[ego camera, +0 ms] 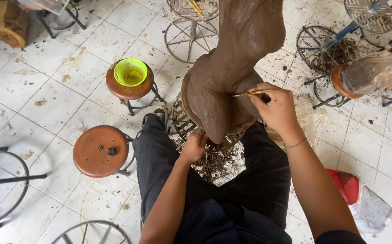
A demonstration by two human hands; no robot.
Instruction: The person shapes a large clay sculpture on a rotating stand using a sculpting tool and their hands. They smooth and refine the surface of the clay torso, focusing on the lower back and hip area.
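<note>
Clay sculpture (232, 72) rises just left of the right hand (275, 108), which pinches a thin modelling tool (252, 93) — shaft level, tip touching clay; left hand (195, 145) grips the base.

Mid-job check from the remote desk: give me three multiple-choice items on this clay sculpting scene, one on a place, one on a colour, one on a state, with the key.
1. Where does the green bowl sit?
A. on a round stool
B. on the tiled floor
C. on the person's lap

2. What colour is the clay sculpture?
A. white
B. brown
C. blue

3. What is the right hand doing?
A. hanging empty
B. gripping a thin stick tool against the clay
C. lifting the bowl

Key:
1 A, the bowl rests on the upper stool left of the sculpture.
2 B, the whole surface is brown.
3 B, the thin stick tool is pinched in its fingers with the tip at the clay, while the left hand touches the sculpture's lower end.
</note>
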